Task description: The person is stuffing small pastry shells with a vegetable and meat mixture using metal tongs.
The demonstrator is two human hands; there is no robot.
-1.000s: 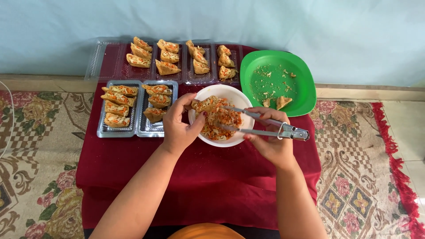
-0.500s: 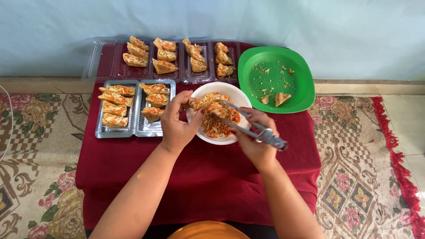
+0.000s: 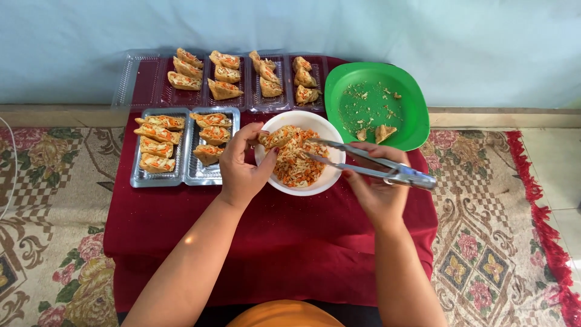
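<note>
Two clear trays (image 3: 158, 147) of filled pockets are sitting left of the white bowl (image 3: 327, 175). A tofu pocket (image 3: 279, 137) is being pinched over the bowl's left rim by the left hand (image 3: 243, 168). Metal tongs (image 3: 369, 165), tips in the shredded filling (image 3: 296, 160), are being gripped by the right hand (image 3: 378, 194). A green plate (image 3: 375, 106) is lying behind-right of the bowl.

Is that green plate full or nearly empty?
Nearly empty. The green plate holds only scattered crumbs and a couple of small pastry pieces near its front edge; most of its surface is bare.
</note>
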